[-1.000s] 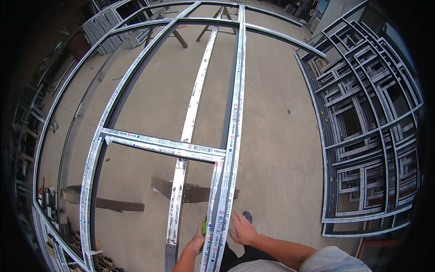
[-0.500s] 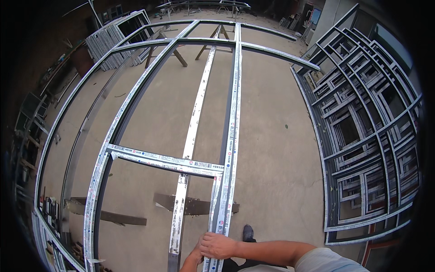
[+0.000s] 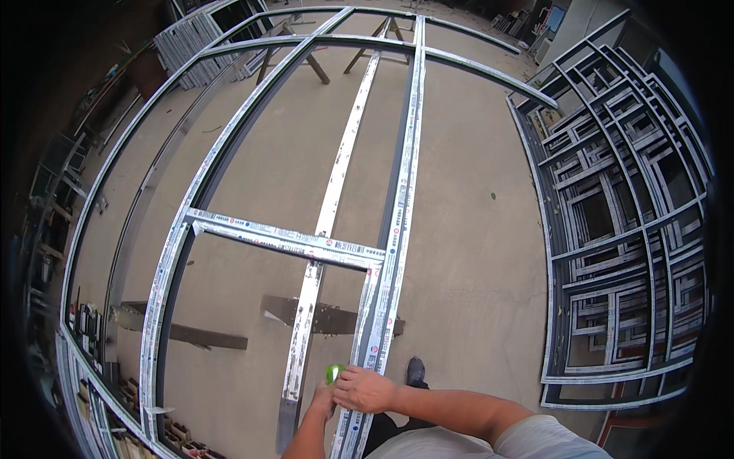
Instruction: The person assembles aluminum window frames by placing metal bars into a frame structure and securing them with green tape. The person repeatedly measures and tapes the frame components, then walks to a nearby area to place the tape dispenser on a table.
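My right hand (image 3: 365, 389) lies across the inner edge of a film-covered metal frame bar (image 3: 373, 352), fingers curled toward my other hand. Just left of it, against the same bar, is my left hand (image 3: 325, 399), closed and partly covered by the right. A small shiny bright green object (image 3: 334, 374) sticks out above the left hand; its kind cannot be made out. The bar belongs to a large window frame (image 3: 287, 243) with a crossbar and several long uprights. What the right fingers grip is hidden.
A scuffed white beam (image 3: 344, 157) runs beneath the frame, with a wooden trestle (image 3: 380, 46) at the far end. Brown boards (image 3: 325, 315) sit below it. Stacked frames (image 3: 612, 222) lean at the right; wrapped panels (image 3: 191, 50) stand far left. My shoe (image 3: 415, 371) is on the floor.
A bright green object now shows above my left hand. Both hands remain together at the bar, slightly higher in the picture. The view has shifted, so the far frame parts sit higher.
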Demonstrator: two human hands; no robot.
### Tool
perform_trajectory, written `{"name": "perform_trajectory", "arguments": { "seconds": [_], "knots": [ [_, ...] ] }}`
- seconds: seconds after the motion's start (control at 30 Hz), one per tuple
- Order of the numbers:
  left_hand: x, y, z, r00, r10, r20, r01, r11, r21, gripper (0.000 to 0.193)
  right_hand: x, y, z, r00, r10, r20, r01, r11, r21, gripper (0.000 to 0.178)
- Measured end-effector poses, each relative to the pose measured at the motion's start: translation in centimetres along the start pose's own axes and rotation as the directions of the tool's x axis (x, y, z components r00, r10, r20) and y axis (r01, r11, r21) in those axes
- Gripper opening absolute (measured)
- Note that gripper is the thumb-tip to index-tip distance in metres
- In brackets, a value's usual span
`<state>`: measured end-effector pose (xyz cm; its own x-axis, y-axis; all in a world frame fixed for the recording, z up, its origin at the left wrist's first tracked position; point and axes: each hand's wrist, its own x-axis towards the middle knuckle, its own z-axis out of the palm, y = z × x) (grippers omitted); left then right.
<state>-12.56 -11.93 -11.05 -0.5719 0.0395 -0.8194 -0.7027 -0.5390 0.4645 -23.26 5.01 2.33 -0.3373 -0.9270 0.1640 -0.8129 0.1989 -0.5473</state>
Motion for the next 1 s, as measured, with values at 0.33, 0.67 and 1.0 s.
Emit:
{"name": "perform_trajectory", "arguments": {
  "seconds": [0.33, 0.67, 1.0],
  "knots": [
    [-9.2, 9.8, 2.1, 0.989, 0.149, 0.013, -0.144, 0.924, 0.355, 0.061, -0.8, -0.3, -0.6, 1.0, 0.014, 0.009, -0.014, 1.0, -0.002, 0.014],
    [-10.8, 9.8, 3.2, 0.978, 0.187, 0.09, -0.207, 0.905, 0.371, 0.068, -3.4, -0.7, -1.4, 0.981, 0.158, -0.112, -0.131, 0.967, 0.22, 0.043],
    [-11.8, 10.2, 3.5, 0.981, 0.188, 0.043, -0.188, 0.884, 0.428, 0.064, -2.8, -0.3, -2.7, 0.988, 0.119, -0.097, -0.101, 0.98, 0.173, 0.046]
  ]
}}
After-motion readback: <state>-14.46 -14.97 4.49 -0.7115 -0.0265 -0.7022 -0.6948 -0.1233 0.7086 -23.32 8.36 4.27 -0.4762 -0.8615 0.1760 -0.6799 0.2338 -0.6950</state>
